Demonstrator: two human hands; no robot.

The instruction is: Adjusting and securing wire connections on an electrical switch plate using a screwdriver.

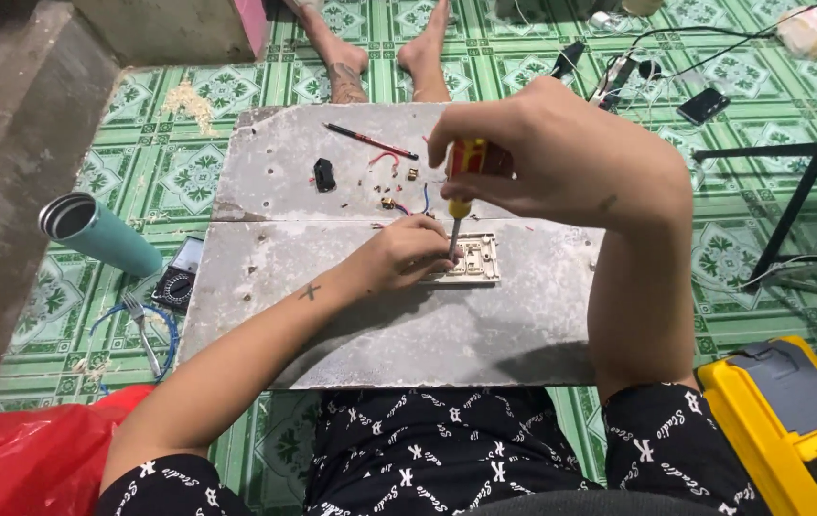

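Head view: right hand [533, 143] grips one screwdriver [459, 196] (tip down); left hand [407, 256] fingers curl on one switch plate [475, 260]; one pencil [370, 140]; one teal cup [98, 232].

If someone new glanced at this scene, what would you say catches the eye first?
Mid-frame, the right hand holds a red and yellow screwdriver upright over a beige switch plate, which the left hand steadies on a grey board. A yellow toolbox sits lower right, a red bag lower left.
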